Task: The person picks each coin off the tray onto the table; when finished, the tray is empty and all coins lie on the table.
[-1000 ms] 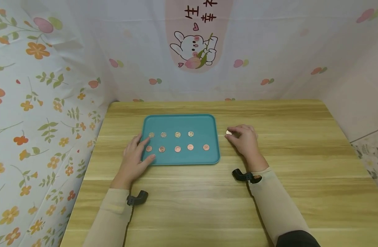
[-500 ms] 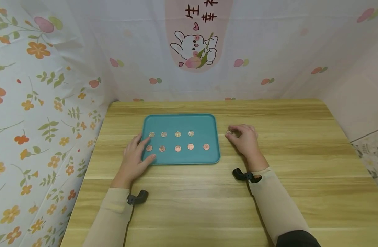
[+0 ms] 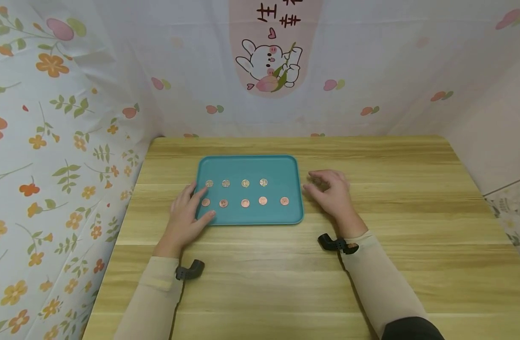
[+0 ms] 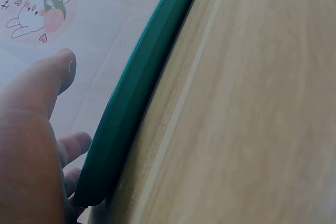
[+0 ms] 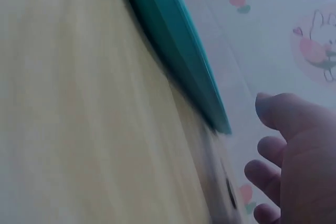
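Note:
A teal tray (image 3: 251,165) lies on the table with two rows of coins: gold-coloured ones such as this gold coin (image 3: 245,183) above, copper-coloured ones such as this copper coin (image 3: 245,203) below. At the tray's left edge rests the left hand (image 3: 183,219), fingers spread, thumb over the near rim. Just right of the tray is the right hand (image 3: 334,196), its thumb and forefinger apart. A small gold-coloured patch (image 3: 318,181), apparently a coin, shows between them. The right wrist view has the tray's side (image 5: 178,45) and the loosely bent, separated fingers (image 5: 275,111).
The wooden table (image 3: 260,274) extends around the tray. Behind it hangs a white printed cloth (image 3: 191,61), and a floral cloth (image 3: 72,165) borders the left side. Black wrist mounts, one on the left (image 3: 191,270) and one on the right (image 3: 338,243), stick out from the sleeves.
The right thumb and forefinger have parted from the gold-coloured coin they pinched, and that hand has shifted slightly left toward the tray. The left hand has stayed at the tray's edge.

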